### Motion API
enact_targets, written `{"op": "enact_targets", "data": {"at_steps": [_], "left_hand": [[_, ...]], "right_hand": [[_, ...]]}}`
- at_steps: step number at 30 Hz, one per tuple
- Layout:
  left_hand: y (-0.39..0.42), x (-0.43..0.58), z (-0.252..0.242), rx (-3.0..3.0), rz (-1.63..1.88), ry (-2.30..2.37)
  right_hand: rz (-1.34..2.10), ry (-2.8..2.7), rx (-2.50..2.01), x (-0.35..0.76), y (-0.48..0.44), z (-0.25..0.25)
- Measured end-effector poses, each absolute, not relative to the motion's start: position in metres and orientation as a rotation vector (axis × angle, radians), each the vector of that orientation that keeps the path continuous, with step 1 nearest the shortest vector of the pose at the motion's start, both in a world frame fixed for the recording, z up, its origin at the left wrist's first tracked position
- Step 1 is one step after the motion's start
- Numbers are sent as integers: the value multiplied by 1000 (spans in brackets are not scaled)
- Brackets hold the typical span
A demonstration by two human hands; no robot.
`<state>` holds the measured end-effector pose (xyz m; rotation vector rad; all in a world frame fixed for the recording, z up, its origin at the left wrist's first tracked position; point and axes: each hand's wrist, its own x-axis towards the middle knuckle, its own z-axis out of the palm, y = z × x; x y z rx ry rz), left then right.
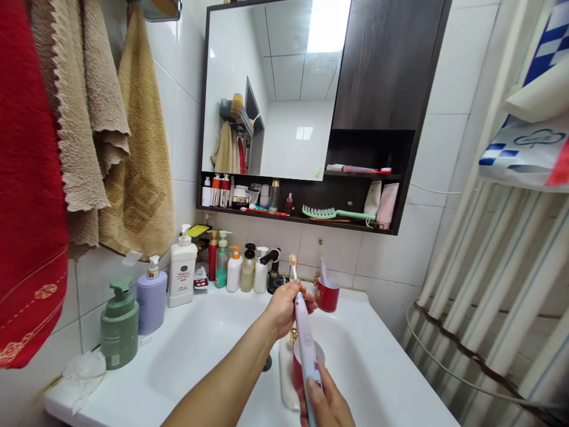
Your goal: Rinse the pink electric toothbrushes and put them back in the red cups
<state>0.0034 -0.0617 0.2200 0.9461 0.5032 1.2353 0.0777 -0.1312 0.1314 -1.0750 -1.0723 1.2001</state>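
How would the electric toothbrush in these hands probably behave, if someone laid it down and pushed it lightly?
The electric toothbrush is probably stiff: it runs long and straight between the left hand and the right hand. It may roll, since its body looks rounded. Its smooth surface could feel slippery if wet.

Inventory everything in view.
electric toothbrush: 1, lilac, held
basin: 1, white, centre
cups: 2, red, basin back, behind toothbrush
handle: 1, pale, in rear cup
faucet: 1, black, basin back
bottles: 8, mixed, basin edge
tissue: 1, white, left corner
towels: several, mixed, left
mirror cabinet: 1, brown, above basin
toiletries: several, mixed, in cabinet
hairbrush: 1, green, in cabinet
radiator: 1, white, right
packet: 1, multicoloured, over radiator
left hand: 1, on toothbrush neck
right hand: 1, on toothbrush body
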Motion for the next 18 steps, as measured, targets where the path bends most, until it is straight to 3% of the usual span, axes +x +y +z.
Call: {"op": "enact_targets", "data": {"at_steps": [5,8,14,18], "left_hand": [[-52,13,215,1096,1235,695],[-46,11,185,1317,1266,1031],[-47,13,94,1727,1053,1457],[-41,20,74,1832,908,1568]], "right_hand": [[1089,-1347,-1016,95,-108,162],[911,-1357,-1079,107,-74,165],[763,-1404,-1195,121,-7,131],[670,-1454,-1290,124,3,101]]}}
